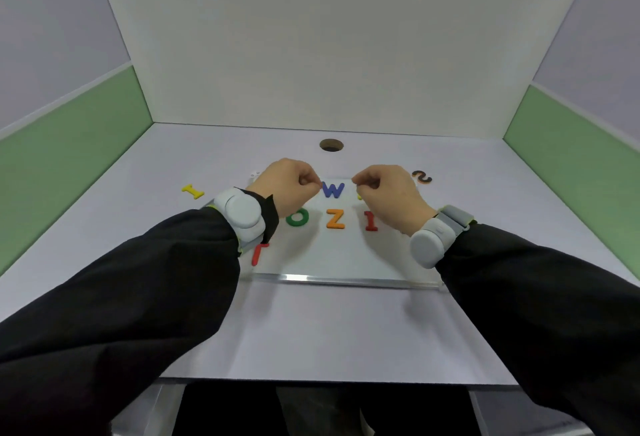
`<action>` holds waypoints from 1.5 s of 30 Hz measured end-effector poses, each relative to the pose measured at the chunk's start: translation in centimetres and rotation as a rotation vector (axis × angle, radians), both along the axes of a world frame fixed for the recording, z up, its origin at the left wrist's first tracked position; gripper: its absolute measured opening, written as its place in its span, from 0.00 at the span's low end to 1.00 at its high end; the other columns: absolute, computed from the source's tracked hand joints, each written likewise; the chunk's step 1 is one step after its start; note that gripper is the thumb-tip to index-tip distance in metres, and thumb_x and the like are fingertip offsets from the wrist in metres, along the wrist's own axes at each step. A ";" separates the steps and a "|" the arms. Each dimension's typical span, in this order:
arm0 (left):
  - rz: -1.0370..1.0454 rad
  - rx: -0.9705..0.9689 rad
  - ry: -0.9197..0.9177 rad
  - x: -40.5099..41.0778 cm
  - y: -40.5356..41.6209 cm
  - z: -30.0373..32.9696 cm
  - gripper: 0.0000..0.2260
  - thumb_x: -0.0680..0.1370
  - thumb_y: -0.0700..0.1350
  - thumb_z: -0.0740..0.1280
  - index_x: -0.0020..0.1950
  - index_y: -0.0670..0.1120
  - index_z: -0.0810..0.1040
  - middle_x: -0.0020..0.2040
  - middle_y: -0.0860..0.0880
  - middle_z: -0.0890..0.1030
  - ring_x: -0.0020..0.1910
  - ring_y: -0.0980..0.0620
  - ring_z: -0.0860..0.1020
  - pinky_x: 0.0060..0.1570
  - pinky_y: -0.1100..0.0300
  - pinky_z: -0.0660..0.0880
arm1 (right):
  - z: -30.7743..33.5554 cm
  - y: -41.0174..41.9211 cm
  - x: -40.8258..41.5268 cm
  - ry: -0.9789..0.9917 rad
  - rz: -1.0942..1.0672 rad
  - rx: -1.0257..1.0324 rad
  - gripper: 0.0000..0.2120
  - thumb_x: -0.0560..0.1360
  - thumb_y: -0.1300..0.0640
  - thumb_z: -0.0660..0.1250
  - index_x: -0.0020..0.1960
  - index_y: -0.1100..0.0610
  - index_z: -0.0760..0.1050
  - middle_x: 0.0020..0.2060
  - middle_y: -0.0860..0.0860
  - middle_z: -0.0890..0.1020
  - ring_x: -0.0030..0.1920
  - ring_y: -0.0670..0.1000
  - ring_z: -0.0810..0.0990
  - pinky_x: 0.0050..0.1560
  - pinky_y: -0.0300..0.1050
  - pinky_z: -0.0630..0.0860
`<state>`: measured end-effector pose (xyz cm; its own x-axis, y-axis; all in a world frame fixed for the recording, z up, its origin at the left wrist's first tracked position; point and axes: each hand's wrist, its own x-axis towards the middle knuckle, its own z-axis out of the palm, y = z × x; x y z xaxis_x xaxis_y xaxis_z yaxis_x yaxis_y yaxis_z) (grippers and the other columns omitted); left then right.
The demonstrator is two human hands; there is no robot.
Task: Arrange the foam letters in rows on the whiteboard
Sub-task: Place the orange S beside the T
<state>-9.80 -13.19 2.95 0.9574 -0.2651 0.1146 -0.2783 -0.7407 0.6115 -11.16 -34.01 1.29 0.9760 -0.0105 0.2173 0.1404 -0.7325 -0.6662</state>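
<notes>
The whiteboard [332, 262] lies flat in the middle of the table. On it sit a blue W [333, 189], a green O [298, 217], an orange Z [335, 219], a red I [370, 221] and a red T [258, 252], partly under my left sleeve. A bit of a yellow letter [360, 195] shows under my right hand. My left hand [289, 186] and right hand [386, 189] hover over the board's far part with fingers curled, nothing visible in either. Off the board lie a yellow I [192, 191] to the left and an orange-black S [422, 176] to the right.
A round hole [331, 145] is in the table behind the board. White and green partition walls close off the back and both sides. A small white object [255, 174] sits at the board's far left corner. The table's front edge is near my body.
</notes>
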 end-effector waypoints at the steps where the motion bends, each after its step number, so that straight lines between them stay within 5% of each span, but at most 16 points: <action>1: -0.014 0.006 0.006 0.4 -0.9 0.2 0.08 0.78 0.44 0.64 0.49 0.50 0.84 0.40 0.55 0.81 0.42 0.54 0.79 0.43 0.60 0.76 | 0.1 -0.8 0.2 -0.001 -0.014 0.004 0.13 0.75 0.63 0.63 0.53 0.55 0.83 0.46 0.49 0.84 0.45 0.47 0.80 0.48 0.37 0.72; 7: -0.100 0.010 0.031 3.5 -6.7 0.3 0.08 0.77 0.43 0.63 0.48 0.47 0.83 0.35 0.54 0.81 0.36 0.54 0.79 0.39 0.62 0.74 | -0.6 -6.2 2.6 -0.004 -0.105 -0.018 0.16 0.75 0.68 0.59 0.54 0.57 0.83 0.51 0.52 0.84 0.53 0.51 0.80 0.55 0.38 0.71; 10: -0.130 0.023 0.020 5.1 -8.8 0.1 0.09 0.79 0.43 0.64 0.53 0.45 0.83 0.42 0.53 0.81 0.35 0.59 0.76 0.32 0.68 0.69 | -0.9 -8.5 3.6 -0.001 -0.161 -0.033 0.18 0.74 0.70 0.59 0.57 0.59 0.82 0.54 0.53 0.83 0.54 0.51 0.79 0.57 0.39 0.72; 13: -0.146 0.037 0.014 7.1 -11.8 -0.3 0.10 0.78 0.43 0.64 0.54 0.45 0.83 0.48 0.51 0.82 0.46 0.52 0.80 0.43 0.64 0.74 | -1.2 -10.8 4.9 0.037 -0.192 -0.004 0.18 0.74 0.70 0.61 0.60 0.59 0.80 0.54 0.52 0.82 0.53 0.50 0.79 0.54 0.36 0.72; 19: -0.153 0.156 0.017 10.3 -16.7 -0.9 0.12 0.77 0.46 0.66 0.58 0.47 0.83 0.56 0.50 0.81 0.54 0.50 0.79 0.51 0.60 0.74 | -2.1 -13.6 6.9 0.167 -0.119 -0.046 0.25 0.73 0.70 0.61 0.68 0.56 0.74 0.65 0.53 0.77 0.68 0.52 0.73 0.61 0.37 0.65; 25: -0.153 0.249 0.073 11.6 -20.0 -2.1 0.16 0.77 0.50 0.67 0.64 0.50 0.81 0.58 0.49 0.82 0.55 0.48 0.80 0.55 0.56 0.77 | -3.5 -14.9 7.9 0.125 -0.119 -0.049 0.18 0.75 0.59 0.69 0.64 0.52 0.78 0.60 0.49 0.82 0.61 0.51 0.79 0.63 0.43 0.71; 32: -0.165 0.249 0.064 11.4 -20.8 -2.2 0.14 0.77 0.50 0.63 0.58 0.49 0.85 0.50 0.47 0.83 0.50 0.46 0.80 0.52 0.51 0.80 | -3.5 -14.8 8.2 0.000 -0.105 0.012 0.09 0.78 0.59 0.65 0.55 0.57 0.83 0.47 0.50 0.85 0.45 0.46 0.80 0.43 0.24 0.69; 35: -0.165 0.203 0.043 11.4 -20.7 -1.9 0.12 0.77 0.51 0.65 0.54 0.51 0.86 0.47 0.49 0.83 0.48 0.47 0.80 0.50 0.51 0.80 | -2.8 -14.6 8.4 -0.061 -0.158 0.119 0.10 0.79 0.60 0.63 0.48 0.59 0.84 0.40 0.46 0.83 0.39 0.40 0.78 0.39 0.25 0.70; 39: -0.168 0.141 -0.022 11.0 -19.9 -0.8 0.11 0.78 0.52 0.67 0.53 0.49 0.85 0.46 0.51 0.80 0.48 0.49 0.78 0.51 0.55 0.76 | -1.4 -14.0 8.2 -0.109 -0.174 0.230 0.10 0.78 0.59 0.64 0.46 0.58 0.84 0.39 0.43 0.83 0.44 0.46 0.80 0.48 0.38 0.75; 45: -0.129 0.049 0.009 8.8 -17.3 1.0 0.11 0.80 0.50 0.65 0.52 0.46 0.84 0.48 0.49 0.82 0.47 0.49 0.78 0.46 0.57 0.73 | 0.1 -12.6 6.9 -0.112 -0.168 0.302 0.07 0.77 0.60 0.68 0.52 0.56 0.83 0.43 0.48 0.84 0.46 0.44 0.82 0.50 0.34 0.76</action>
